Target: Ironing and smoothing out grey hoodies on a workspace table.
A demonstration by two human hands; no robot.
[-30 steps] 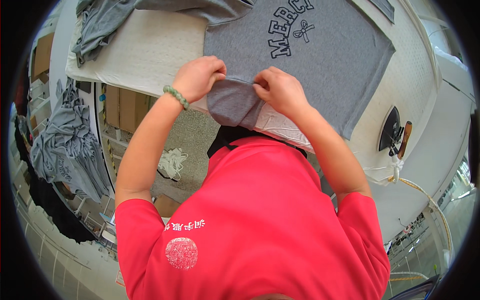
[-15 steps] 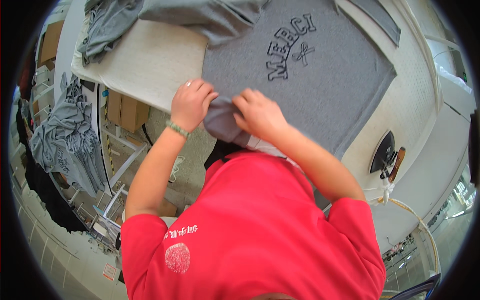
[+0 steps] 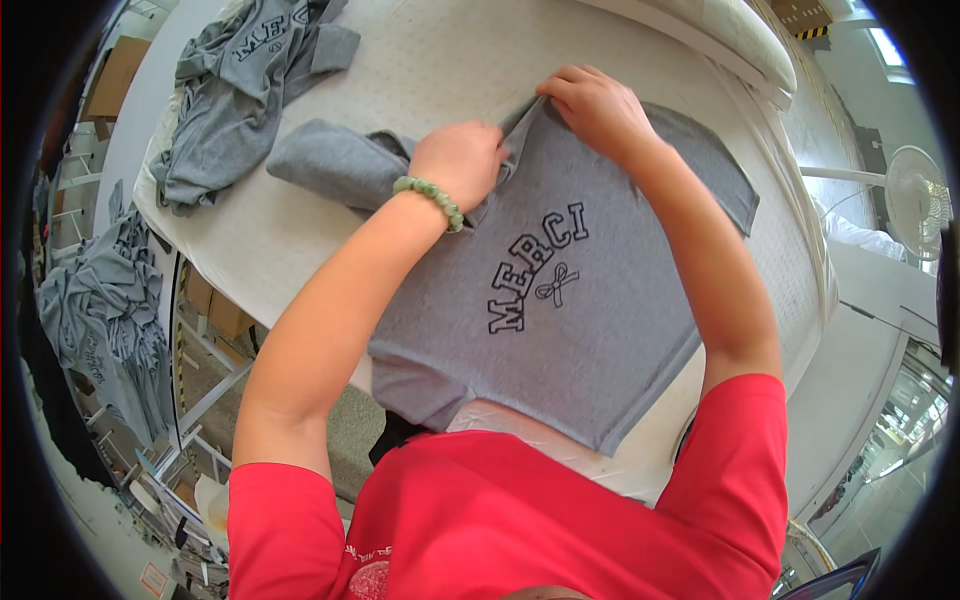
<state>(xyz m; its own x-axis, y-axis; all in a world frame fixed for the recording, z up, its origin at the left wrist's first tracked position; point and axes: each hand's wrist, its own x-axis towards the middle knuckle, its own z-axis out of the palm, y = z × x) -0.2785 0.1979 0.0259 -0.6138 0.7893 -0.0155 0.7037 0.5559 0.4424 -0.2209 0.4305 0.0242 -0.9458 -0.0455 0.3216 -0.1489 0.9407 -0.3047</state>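
Note:
A grey sweatshirt (image 3: 620, 300) with dark outlined lettering and a small bow lies spread on the padded pressing table in front of me. At its far edge, by the neckline, my right hand (image 3: 595, 110) pinches the fabric with fingers closed. My left hand (image 3: 460, 160), a green bead bracelet at its wrist, is closed on the same garment near the collar, to the left of my right hand. One sleeve sticks out bunched to the left beyond my left hand. The near hem hangs partly over the table edge against my body.
The pale table cover (image 3: 420, 60) extends around the sweatshirt. A second crumpled grey garment (image 3: 225, 110) lies at the far left. Lower left, a heap of grey garments (image 3: 110, 320) hangs beside the table. A white fan (image 3: 915, 195) stands at the right, and cardboard boxes (image 3: 215, 305) sit underneath.
Both hands have moved from the near edge to the far collar end of the sweatshirt. The garment has slid toward me, its lettering now nearer. The iron at the right is out of clear view.

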